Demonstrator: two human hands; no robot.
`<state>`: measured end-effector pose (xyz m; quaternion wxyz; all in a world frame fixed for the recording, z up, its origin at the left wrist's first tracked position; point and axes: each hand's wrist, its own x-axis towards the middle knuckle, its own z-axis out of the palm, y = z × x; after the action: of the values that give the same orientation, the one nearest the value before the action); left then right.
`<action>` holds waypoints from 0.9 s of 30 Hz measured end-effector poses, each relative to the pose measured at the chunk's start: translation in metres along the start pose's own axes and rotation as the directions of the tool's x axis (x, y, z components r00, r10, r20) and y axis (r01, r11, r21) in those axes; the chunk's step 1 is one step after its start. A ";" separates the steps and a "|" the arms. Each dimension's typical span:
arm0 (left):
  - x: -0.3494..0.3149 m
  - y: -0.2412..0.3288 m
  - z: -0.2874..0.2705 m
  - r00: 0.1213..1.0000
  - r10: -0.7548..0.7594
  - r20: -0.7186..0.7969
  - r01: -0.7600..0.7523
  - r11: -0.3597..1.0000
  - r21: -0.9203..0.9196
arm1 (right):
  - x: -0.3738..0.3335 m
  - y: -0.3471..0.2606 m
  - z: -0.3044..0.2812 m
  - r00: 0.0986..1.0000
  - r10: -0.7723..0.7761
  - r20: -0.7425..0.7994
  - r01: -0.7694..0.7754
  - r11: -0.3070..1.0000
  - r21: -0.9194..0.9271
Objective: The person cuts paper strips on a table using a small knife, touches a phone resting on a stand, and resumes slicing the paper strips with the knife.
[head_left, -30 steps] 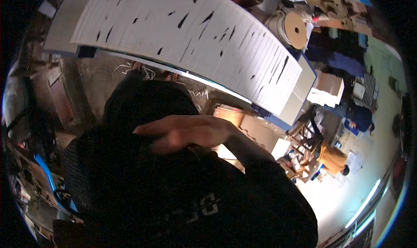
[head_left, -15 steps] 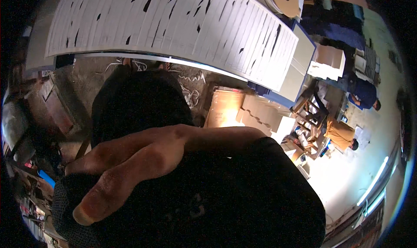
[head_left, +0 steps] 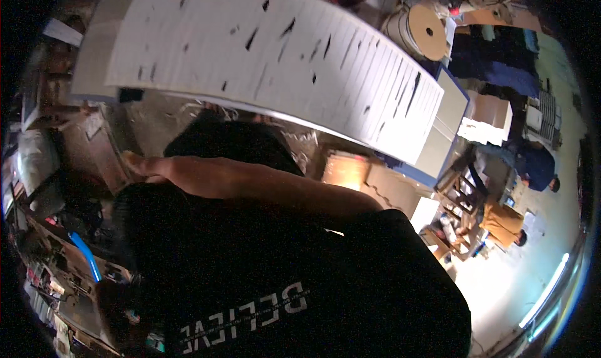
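Note:
My right arm crosses in front of my black shirt (head_left: 263,264) from the right. At its end my right hand (head_left: 153,167) is at the left, beside the dark sleeve. One finger stretches out to the left and nothing shows in the hand. The other fingers are partly hidden. I cannot make out my left hand; a dark, shadowed shape lies low at the left. Ahead of my legs stands a long table (head_left: 428,146) topped with white strips (head_left: 282,57), with dark gaps between them. My hand is apart from it.
A large spool (head_left: 426,33) stands beyond the table's right end. Cardboard (head_left: 346,170) leans below it. Two people, in a dark top (head_left: 535,164) and an orange top (head_left: 501,224), are at the far right. A blue tube (head_left: 84,256) shows among clutter at the left.
My right hand has moved up off the dark sleeve and its arm now lies straighter across me. The view has shifted, so the table and people appear farther right and lower.

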<state>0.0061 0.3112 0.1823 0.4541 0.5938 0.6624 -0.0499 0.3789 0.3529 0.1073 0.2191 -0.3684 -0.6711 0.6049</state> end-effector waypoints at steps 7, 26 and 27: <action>0.016 0.012 0.042 0.974 -0.067 0.215 0.077 0.996 -0.040 | -0.028 -0.045 -0.083 0.879 0.390 0.273 -0.433 0.894 0.117; 0.075 0.065 0.045 0.958 -0.015 0.285 0.022 1.000 -0.022 | -0.232 0.071 -0.014 0.773 0.402 -0.490 -0.195 0.887 0.419; 0.078 0.069 0.046 0.956 -0.007 0.293 0.015 1.000 -0.026 | -0.232 0.075 -0.009 0.781 0.386 -0.490 -0.188 0.895 0.405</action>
<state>0.0976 0.3608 0.1365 0.5551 0.5699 0.5917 -0.1305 0.5491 0.1822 0.0710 0.3684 -0.5855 -0.3995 0.6015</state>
